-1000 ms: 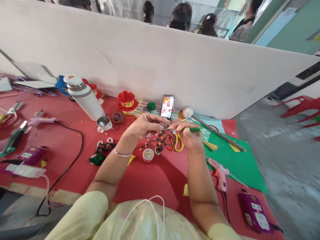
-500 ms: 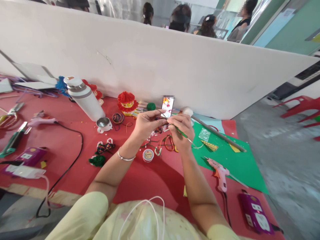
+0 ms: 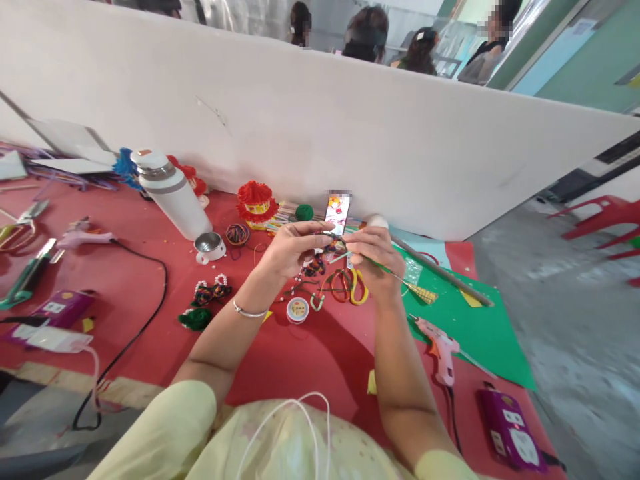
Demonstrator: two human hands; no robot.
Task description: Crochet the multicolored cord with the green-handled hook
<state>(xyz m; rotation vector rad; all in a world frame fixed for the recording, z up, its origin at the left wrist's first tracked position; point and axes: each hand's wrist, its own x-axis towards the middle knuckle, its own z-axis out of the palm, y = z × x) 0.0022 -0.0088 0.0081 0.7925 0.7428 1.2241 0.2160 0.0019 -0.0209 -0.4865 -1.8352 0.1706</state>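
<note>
My left hand (image 3: 290,252) is closed, pinching dark multicoloured yarn (image 3: 331,244) between thumb and fingers. Just to its right, my right hand (image 3: 376,257) is wrapped round a thin crochet hook with a green grip (image 3: 387,269). Its pale shaft end sticks out beyond the palm, and the tip near the yarn is hidden by my fingers. Behind both hands a lit phone (image 3: 338,208) leans against the white board. Below them lie scissors with yellow and red handles (image 3: 359,288), loose yarn strands and a small round tub (image 3: 298,309).
To the left stand a white flask (image 3: 173,200) and a metal-lined cup (image 3: 209,247). Beaded yarn pieces (image 3: 213,291) lie nearby. On the right are a pink glue gun (image 3: 439,347), a grey rod (image 3: 440,270) and a purple power strip (image 3: 513,427). A white partition (image 3: 300,113) closes the back.
My right hand has shifted slightly right with the hook, widening the gap between my hands. More of the yarn and the scissors shows beneath them. My left hand has barely moved.
</note>
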